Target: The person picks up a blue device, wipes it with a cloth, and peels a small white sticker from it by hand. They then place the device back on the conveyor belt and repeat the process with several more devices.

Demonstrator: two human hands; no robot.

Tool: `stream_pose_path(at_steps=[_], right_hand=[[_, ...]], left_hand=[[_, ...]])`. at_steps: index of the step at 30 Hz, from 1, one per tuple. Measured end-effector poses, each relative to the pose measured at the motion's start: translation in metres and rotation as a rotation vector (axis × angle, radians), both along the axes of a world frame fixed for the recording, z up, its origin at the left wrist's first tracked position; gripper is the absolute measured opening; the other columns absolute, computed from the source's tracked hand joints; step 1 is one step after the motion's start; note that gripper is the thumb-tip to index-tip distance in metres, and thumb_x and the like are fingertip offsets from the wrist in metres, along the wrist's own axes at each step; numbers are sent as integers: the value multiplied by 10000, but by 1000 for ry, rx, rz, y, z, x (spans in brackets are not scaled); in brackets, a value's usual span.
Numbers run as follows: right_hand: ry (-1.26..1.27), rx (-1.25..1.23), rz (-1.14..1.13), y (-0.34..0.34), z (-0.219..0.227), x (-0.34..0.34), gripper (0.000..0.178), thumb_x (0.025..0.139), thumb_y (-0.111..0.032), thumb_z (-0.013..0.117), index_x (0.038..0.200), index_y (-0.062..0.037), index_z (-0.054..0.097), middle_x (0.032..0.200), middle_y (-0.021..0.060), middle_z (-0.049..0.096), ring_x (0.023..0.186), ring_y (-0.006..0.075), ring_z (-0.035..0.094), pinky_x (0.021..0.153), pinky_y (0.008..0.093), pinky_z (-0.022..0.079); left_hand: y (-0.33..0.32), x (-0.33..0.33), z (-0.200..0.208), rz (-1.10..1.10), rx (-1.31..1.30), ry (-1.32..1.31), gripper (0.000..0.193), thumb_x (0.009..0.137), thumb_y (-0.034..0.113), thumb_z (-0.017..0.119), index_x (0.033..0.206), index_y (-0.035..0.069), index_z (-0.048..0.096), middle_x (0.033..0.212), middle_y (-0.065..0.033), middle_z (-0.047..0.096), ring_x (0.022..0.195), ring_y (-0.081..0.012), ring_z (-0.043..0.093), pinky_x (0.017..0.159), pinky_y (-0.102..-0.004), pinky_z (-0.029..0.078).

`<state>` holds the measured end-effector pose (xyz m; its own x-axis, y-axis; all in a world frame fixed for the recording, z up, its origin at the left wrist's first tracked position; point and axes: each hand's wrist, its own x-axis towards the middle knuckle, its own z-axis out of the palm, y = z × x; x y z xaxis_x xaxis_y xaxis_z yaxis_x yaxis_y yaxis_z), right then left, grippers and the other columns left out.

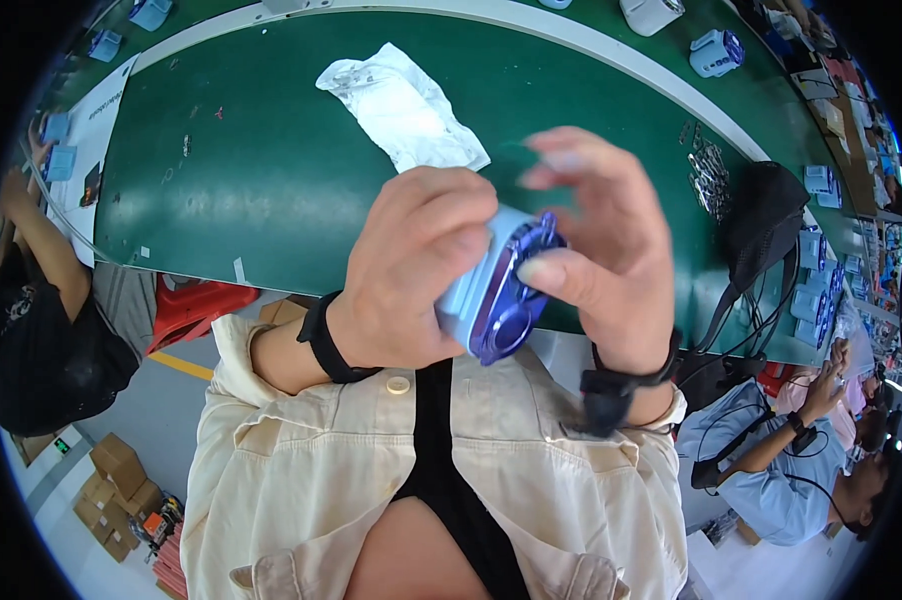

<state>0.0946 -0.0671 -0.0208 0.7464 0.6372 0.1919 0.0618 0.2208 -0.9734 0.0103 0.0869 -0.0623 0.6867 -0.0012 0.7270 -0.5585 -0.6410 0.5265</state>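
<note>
My left hand [411,262] is wrapped round a light-blue plastic device [461,305] with a shiny purple-blue face, held tilted above the near part of the table. The face bears a round ring and turns toward my right. Close by, my right hand [611,250] has its fingers spread and slightly blurred; its thumb lies at the edge of the purple face, and whether it touches I cannot tell. Beyond my hands, a crumpled white plastic bag [401,105] rests on the green table [241,150].
A pile of small metal clips [709,178] sits to the right, beside a black bag [768,225] with dark straps and cables. More blue devices [716,53] stand past the pale curved rail [571,38]. People work at left and right; cardboard boxes [116,490] stand on the floor.
</note>
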Motion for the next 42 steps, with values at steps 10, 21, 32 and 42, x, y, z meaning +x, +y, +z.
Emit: stream_pose_path(at_steps=[10, 21, 32, 42], right_hand=[[385, 191, 565, 7, -20, 12, 454, 877, -230, 621, 1250, 22, 561, 1448, 244, 369, 1302, 310, 427, 1075, 411, 341], [385, 266, 553, 10, -28, 8, 447, 839, -256, 646, 1209, -8, 602, 1420, 284, 378, 1269, 346, 450, 1080, 399, 326], [310, 283, 378, 22, -26, -9, 482, 877, -289, 598, 1247, 17, 557, 1439, 256, 373, 1273, 324, 452, 1077, 397, 329], [369, 240, 396, 19, -28, -4, 504, 896, -279, 580, 1299, 15, 509, 1457, 220, 366, 1303, 299, 422, 1078, 389, 341]], left_hand=[[-7, 0, -21, -36, -206, -153, 682, 686, 104, 824, 1234, 54, 421, 1171, -212, 565, 987, -370, 606, 836, -460, 500], [-6, 5, -19, -69, -220, -162, 681, 693, 98, 831, 1229, 48, 415, 1171, -214, 573, 968, -361, 627, 820, -439, 513], [-10, 5, -22, 50, -222, -206, 716, 677, 87, 849, 1229, 44, 395, 1182, -211, 557, 1027, -326, 608, 829, -420, 499], [-11, -2, -23, 44, -247, -52, 806, 638, 103, 885, 1227, 40, 339, 1226, -232, 496, 1057, -285, 580, 850, -361, 487]])
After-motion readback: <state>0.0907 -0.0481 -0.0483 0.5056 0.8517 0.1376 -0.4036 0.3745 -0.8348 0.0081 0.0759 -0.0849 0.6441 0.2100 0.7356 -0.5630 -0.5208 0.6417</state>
